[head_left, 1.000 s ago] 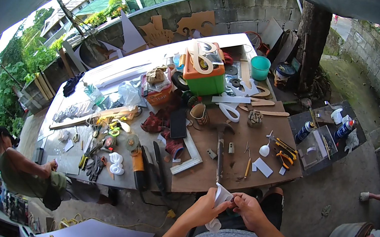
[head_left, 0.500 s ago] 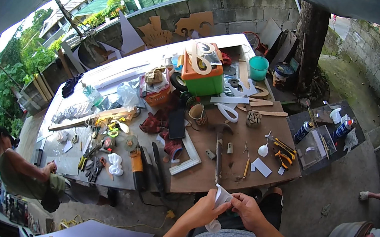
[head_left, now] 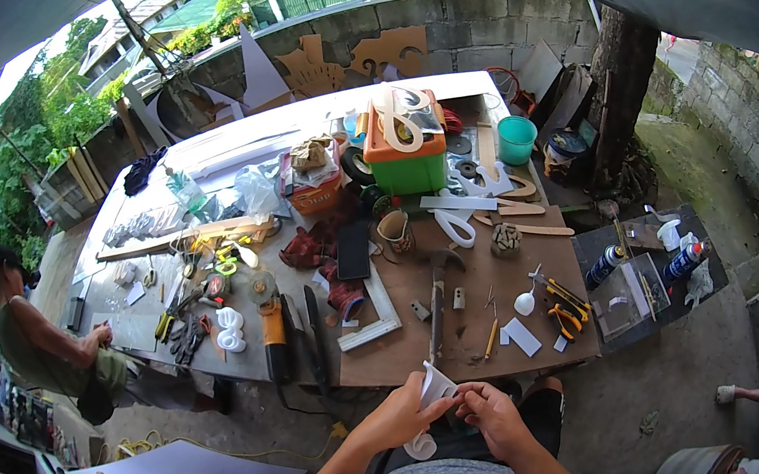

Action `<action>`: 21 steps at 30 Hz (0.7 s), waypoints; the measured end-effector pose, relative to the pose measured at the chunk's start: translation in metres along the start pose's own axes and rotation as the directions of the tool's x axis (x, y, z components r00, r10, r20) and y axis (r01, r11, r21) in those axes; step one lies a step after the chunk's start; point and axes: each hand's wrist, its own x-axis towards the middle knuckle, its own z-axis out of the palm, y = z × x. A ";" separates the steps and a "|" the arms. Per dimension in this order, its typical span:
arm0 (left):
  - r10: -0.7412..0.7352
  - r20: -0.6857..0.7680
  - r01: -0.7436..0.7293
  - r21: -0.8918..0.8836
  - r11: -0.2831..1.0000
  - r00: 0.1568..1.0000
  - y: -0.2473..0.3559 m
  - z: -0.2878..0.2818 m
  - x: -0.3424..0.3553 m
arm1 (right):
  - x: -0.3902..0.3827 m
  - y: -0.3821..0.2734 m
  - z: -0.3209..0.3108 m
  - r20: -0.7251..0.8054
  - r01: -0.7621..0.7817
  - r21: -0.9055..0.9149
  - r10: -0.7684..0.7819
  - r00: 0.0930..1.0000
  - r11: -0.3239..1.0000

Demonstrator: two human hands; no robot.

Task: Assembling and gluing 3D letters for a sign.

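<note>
A white curved piece (head_left: 436, 386), bent like a cut-out shape, is held in front of my body at the table's near edge. My left hand (head_left: 404, 414) is closed round it, and its curled lower end shows below my fingers. The fingers of my right hand (head_left: 489, 419) are pinched together at the piece's right edge; whatever lies between the fingertips is too small to make out. Just beyond my hands a hammer (head_left: 436, 310) lies on the brown board, with a yellow pencil (head_left: 492, 338) and a white rectangular card (head_left: 524, 338) to its right.
Orange-handled pliers (head_left: 564, 322) and a white squeeze bottle (head_left: 525, 303) lie at the right. An orange angle grinder (head_left: 277, 336) sits left of a white frame corner (head_left: 374, 325). An orange and green box (head_left: 409, 169) stands farther back. Another person (head_left: 41, 340) sits at the left end.
The white piece has turned slightly in my left hand, which has shifted a little to the left. My right fingertips have drawn together at its edge.
</note>
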 end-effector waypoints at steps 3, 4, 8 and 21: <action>0.018 -0.020 -0.018 -0.020 1.000 1.000 -0.003 0.000 0.001 | 0.002 0.003 -0.004 -0.008 -0.011 -0.034 0.011 1.000 0.999; 0.024 -0.018 -0.024 -0.029 0.999 1.000 -0.006 0.000 0.002 | 0.002 0.003 -0.004 -0.008 -0.012 -0.030 0.012 1.000 0.999; 0.042 -0.031 -0.044 -0.063 0.997 0.999 -0.003 -0.003 0.002 | 0.003 -0.002 -0.001 -0.005 0.004 -0.008 -0.004 1.000 1.000; 0.068 -0.042 -0.073 -0.138 0.988 0.997 -0.007 0.012 0.005 | -0.004 -0.010 0.001 0.039 0.026 -0.023 -0.025 0.999 0.999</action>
